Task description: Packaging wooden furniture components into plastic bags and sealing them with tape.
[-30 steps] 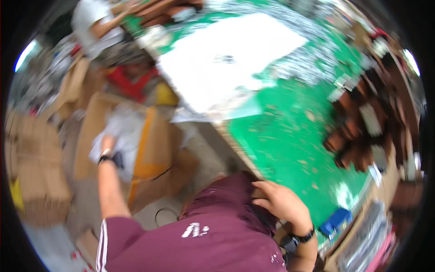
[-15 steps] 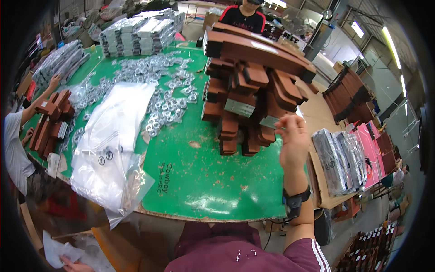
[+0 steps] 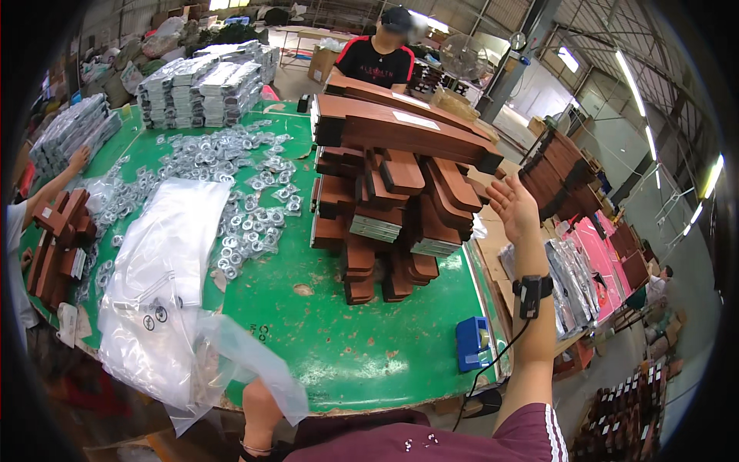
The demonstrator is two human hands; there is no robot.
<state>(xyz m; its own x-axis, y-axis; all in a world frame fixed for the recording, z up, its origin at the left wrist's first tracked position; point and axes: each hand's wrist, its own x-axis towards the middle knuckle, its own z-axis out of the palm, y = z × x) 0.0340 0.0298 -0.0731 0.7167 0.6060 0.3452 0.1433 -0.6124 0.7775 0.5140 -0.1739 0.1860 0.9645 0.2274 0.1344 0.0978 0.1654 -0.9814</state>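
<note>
My left hand point(image 3: 262, 402) is at the table's near edge, closed on a clear plastic bag point(image 3: 265, 362) that hangs over it; the bag partly hides its fingers. To its left lies a pile of larger clear plastic bags point(image 3: 158, 262). My right hand point(image 3: 514, 209) is raised with fingers apart, holding nothing, just right of a stack of brown wooden parts point(image 3: 400, 173). Long dark-ended boards point(image 3: 408, 127) lie across the top of that stack, shorter rounded pieces below. A blue tape dispenser point(image 3: 471, 344) stands near the front right corner.
The green tabletop point(image 3: 346, 346) also bears many small bagged ring-shaped parts point(image 3: 239, 231) and stacked wrapped bundles point(image 3: 200, 88). A co-worker point(image 3: 377, 58) stands beyond the boards. Another person's arm point(image 3: 58, 181) reaches in at left, beside more wooden parts point(image 3: 58, 239). Wrapped grey packs point(image 3: 566, 285) lie at right.
My left hand has come up from the box at the lower left to the table edge with a clear bag. My right hand has opened and drawn away from the stack, uncovering the tape dispenser.
</note>
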